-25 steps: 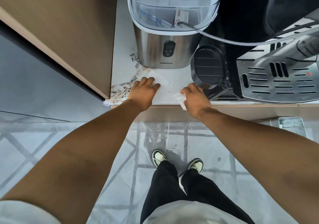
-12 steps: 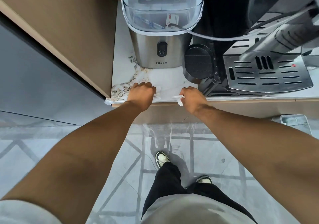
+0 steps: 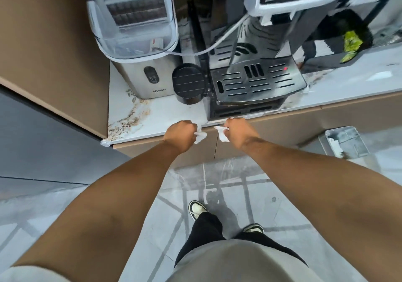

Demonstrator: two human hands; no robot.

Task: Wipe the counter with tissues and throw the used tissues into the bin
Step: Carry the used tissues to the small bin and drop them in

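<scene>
My left hand (image 3: 181, 135) is a fist at the front edge of the white marble counter (image 3: 161, 114), clenched on a crumpled white tissue (image 3: 200, 137) that sticks out to its right. A short gap away, my right hand (image 3: 238, 130) grips a second white tissue (image 3: 221, 134) hanging from its left side, just off the counter edge. Both tissues are bunched and partly hidden inside the fists. On the floor at the right stands a small grey bin (image 3: 344, 142) with something white inside.
A steel ice maker (image 3: 139, 49) stands at the back left of the counter, a black round lid (image 3: 188, 82) and a coffee machine with drip tray (image 3: 258, 81) beside it. A brown cabinet wall (image 3: 54, 53) borders the left. My feet (image 3: 196, 209) stand on grey tiled floor.
Both hands have pulled back from the counter surface to its front edge and closed into fists, bunching the tissues. The view has tilted up, showing more of the counter and bin.
</scene>
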